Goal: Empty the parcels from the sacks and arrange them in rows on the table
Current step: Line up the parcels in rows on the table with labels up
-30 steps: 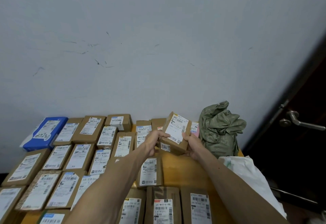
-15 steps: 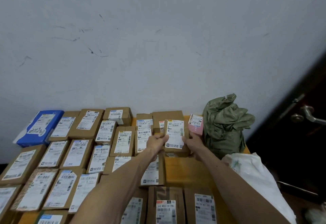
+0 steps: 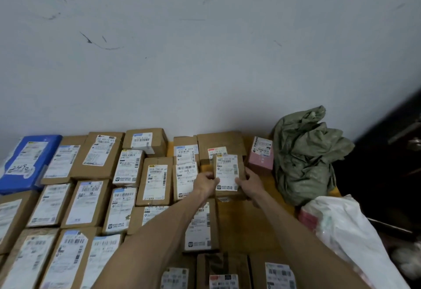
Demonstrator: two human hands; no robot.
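Note:
A small brown cardboard parcel [image 3: 227,172] with a white label lies flat on the table, gripped at its near corners by my left hand [image 3: 206,184] and my right hand [image 3: 249,183]. It sits in front of a larger brown box [image 3: 219,144] by the wall, with a labelled parcel [image 3: 185,180] on its left and a pink parcel [image 3: 260,156] to its right. Rows of labelled brown parcels [image 3: 88,202] cover the table to the left. A crumpled green sack [image 3: 305,156] stands at the back right.
A blue parcel [image 3: 25,163] lies at the far left by the wall. A white plastic sack [image 3: 346,236] hangs off the table's right edge. Bare wooden table [image 3: 239,225] shows in front of the held parcel. A dark door with a handle [image 3: 413,144] is right.
The parcel was held up and tilted in both hands; it has come down and now lies flat with its label up in the second row.

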